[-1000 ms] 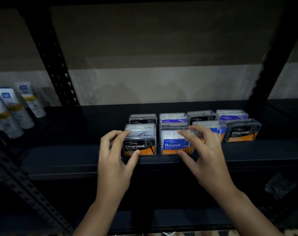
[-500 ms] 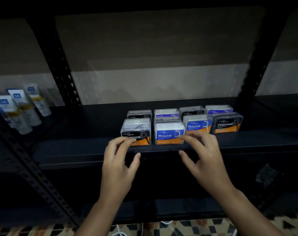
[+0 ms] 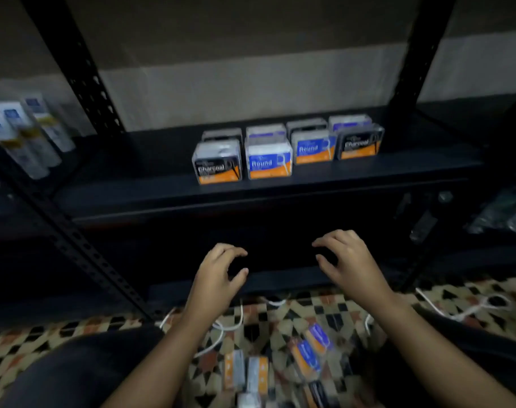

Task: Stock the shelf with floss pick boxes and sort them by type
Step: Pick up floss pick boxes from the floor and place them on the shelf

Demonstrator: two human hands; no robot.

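Observation:
Several floss pick boxes stand on the black shelf (image 3: 133, 189). In front are a Charcoal box (image 3: 217, 164), two blue Round boxes (image 3: 268, 161) (image 3: 312, 147) and another Charcoal box (image 3: 360, 144), with more boxes behind them. My left hand (image 3: 221, 272) and my right hand (image 3: 345, 260) hover below the shelf edge, fingers loosely curled, holding nothing. More floss pick boxes (image 3: 307, 351) lie loose on the patterned floor between my forearms.
Several white tubes (image 3: 24, 134) stand on the shelf at far left. Black perforated uprights (image 3: 83, 81) (image 3: 413, 54) frame the bay. White cords (image 3: 221, 328) run across the patterned floor (image 3: 471, 298). Wrapped items (image 3: 504, 213) sit at right.
Both hands let go of the front Charcoal and Round boxes and drew back and down below the shelf. My view tilted down, showing the floor and loose boxes.

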